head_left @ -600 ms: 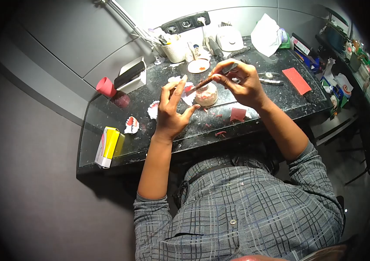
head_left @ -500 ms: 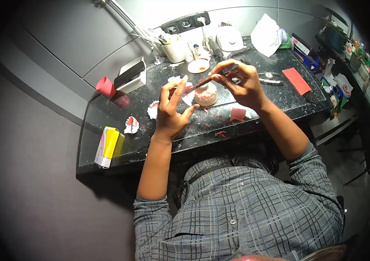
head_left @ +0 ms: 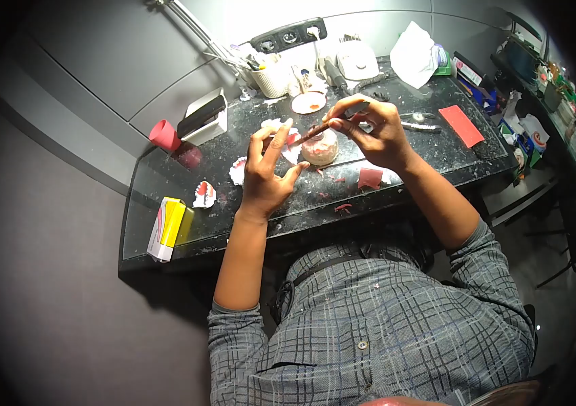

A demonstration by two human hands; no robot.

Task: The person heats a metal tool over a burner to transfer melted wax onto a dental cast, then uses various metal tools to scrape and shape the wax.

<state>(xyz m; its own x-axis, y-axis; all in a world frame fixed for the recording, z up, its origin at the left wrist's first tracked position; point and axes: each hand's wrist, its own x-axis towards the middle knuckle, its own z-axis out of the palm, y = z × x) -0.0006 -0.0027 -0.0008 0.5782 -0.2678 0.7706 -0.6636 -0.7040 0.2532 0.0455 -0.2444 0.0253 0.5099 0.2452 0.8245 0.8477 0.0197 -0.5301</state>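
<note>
My right hand [head_left: 374, 134] pinches a slim wax knife [head_left: 317, 130] with a dark brown handle, its tip pointing left toward my other hand. Below the tool stands a squat round glass jar [head_left: 320, 150] with pink and white smears, like a spirit burner. My left hand [head_left: 269, 166] is raised just left of the jar, thumb and fingers apart, fingertips close to the tool's tip. Behind those fingers lie white plaster dental pieces with pink wax [head_left: 292, 150], partly hidden. Another white and red dental model [head_left: 204, 195] rests farther left.
A yellow and white box [head_left: 169, 229] and a pink cup [head_left: 164, 135] stand at the left. Red wax sheets [head_left: 462, 126] and a smaller wax piece [head_left: 370, 178] lie to the right. A white dish [head_left: 309, 102] and a tool holder [head_left: 272, 80] are at the back.
The wax knife has tilted a little, and its tip sits slightly differently beside my left fingers. Both hands stay nearly where they were.
</note>
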